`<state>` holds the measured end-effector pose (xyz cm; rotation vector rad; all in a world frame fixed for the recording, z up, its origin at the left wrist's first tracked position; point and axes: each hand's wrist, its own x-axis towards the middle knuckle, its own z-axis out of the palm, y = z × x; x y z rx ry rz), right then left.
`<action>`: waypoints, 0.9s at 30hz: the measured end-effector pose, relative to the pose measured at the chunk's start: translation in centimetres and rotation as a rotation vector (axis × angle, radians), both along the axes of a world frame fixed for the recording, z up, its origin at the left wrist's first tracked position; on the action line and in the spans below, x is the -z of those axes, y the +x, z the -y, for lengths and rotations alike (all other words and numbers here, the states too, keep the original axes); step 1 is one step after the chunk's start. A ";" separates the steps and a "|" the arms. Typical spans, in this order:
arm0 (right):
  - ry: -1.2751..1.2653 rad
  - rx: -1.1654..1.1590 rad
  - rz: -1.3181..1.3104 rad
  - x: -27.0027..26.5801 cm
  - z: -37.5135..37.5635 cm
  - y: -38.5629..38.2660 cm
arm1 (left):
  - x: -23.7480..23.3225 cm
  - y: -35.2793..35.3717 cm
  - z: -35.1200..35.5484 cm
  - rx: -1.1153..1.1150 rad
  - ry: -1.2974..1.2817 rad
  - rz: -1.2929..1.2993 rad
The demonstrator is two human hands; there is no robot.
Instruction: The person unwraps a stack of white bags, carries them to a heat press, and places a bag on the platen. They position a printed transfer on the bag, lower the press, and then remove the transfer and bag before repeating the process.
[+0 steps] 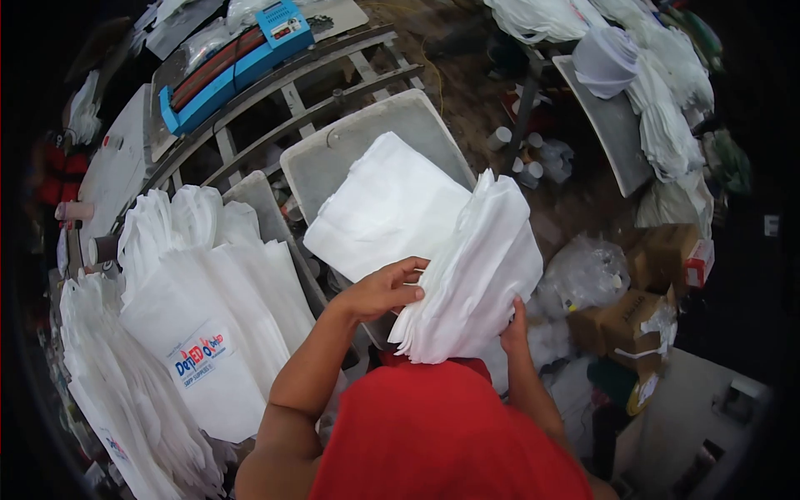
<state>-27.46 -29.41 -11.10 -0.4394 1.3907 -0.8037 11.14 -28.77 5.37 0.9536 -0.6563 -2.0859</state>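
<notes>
Working beside printed white bags (200, 296), left of the left edge of a grey board (329, 158). Facing a flat white stack (387, 212) on the board, short of its far left corner. Holding a white bundle (483, 262) aslant over the stack's right side, overhanging the board's right edge. Grasping the bundle's lower right edge with the right hand (516, 329), hiding the fingers behind. Touching its left edge with the left hand (385, 290), without clearly showing any grip.

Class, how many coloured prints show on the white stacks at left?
2: one print on the large stack nearer the left arm, another print low on the far-left stack. More may be hidden.
</notes>
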 end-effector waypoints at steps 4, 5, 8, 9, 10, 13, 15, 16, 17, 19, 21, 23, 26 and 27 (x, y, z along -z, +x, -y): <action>0.028 0.048 0.022 0.0 -0.2 0.4 | 0.9 0.7 0.3 -0.004 0.033 0.110; 0.012 0.050 0.042 -0.1 -0.3 0.7 | 0.5 1.2 0.6 0.028 -0.042 0.221; 0.030 0.098 -0.027 -2.8 -0.5 2.6 | 4.1 3.2 0.8 -0.108 -0.036 0.447; 0.034 0.088 -0.022 -3.7 -0.6 3.5 | 8.9 4.4 0.7 -0.204 -0.009 0.401; -0.037 0.085 -0.132 -4.5 -0.6 4.4 | 8.1 5.3 0.6 -0.326 -0.071 0.413; -0.167 -0.002 -0.443 -3.9 0.1 5.7 | 7.0 8.7 0.3 -0.320 -0.279 0.753; -0.196 -0.083 -0.664 -3.4 -0.5 5.5 | 5.3 9.6 -0.4 -0.220 -0.033 0.660; -0.193 -0.101 -0.745 -3.2 0.1 6.1 | 6.6 9.4 -0.7 -0.209 -0.033 0.657; -0.194 -0.121 -0.824 -3.3 0.5 6.6 | 8.6 9.2 -1.3 -0.219 -0.124 0.716; -0.186 -0.118 -0.810 -3.6 0.7 6.7 | 8.1 7.5 -2.2 -0.148 -0.407 0.940; -0.174 -0.124 -0.801 -3.7 0.6 6.6 | 0.1 3.2 -1.5 -0.183 -0.306 0.860; -0.192 -0.136 -0.771 -3.3 0.5 6.3 | -4.7 0.0 -1.6 -0.102 -0.456 0.710; -0.208 -0.136 -0.754 -1.4 0.2 5.3 | -6.9 -3.5 -2.6 0.074 -0.612 0.782; -0.214 -0.133 -0.747 -1.4 0.1 5.3 | -7.2 -4.2 -2.8 0.103 -0.594 0.752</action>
